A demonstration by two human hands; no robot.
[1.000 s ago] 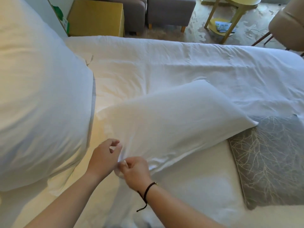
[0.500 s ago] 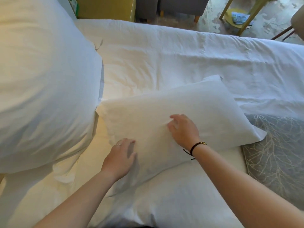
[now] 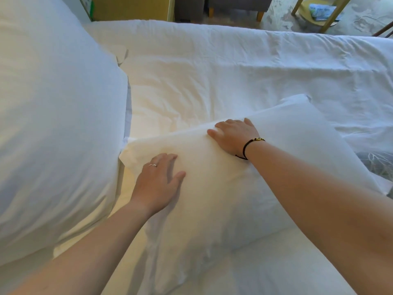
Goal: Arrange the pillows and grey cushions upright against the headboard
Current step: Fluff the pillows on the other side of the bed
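A white pillow [image 3: 287, 145] lies tilted on the bed in front of me. My left hand [image 3: 158, 183] presses flat on its near left part, fingers straight. My right hand [image 3: 235, 135] lies on the pillow's upper edge, and its fingertips go over that edge. A large white pillow [image 3: 53, 124] fills the left side, standing close to me. Only a sliver of a grey cushion [image 3: 376, 165] with a pale branch pattern shows at the right, behind my right forearm. The headboard is out of view.
The white duvet [image 3: 234, 67] covers the bed beyond the pillows. Past the far edge of the bed stand a yellow box [image 3: 131, 7], a grey footstool [image 3: 231, 5] and a wooden side table [image 3: 319, 11] on a patterned floor.
Both hands left the pillow's near corner and spread over its face. The right hand slid up to the top edge, the left went flat. The pillow tilted up and my view moved closer.
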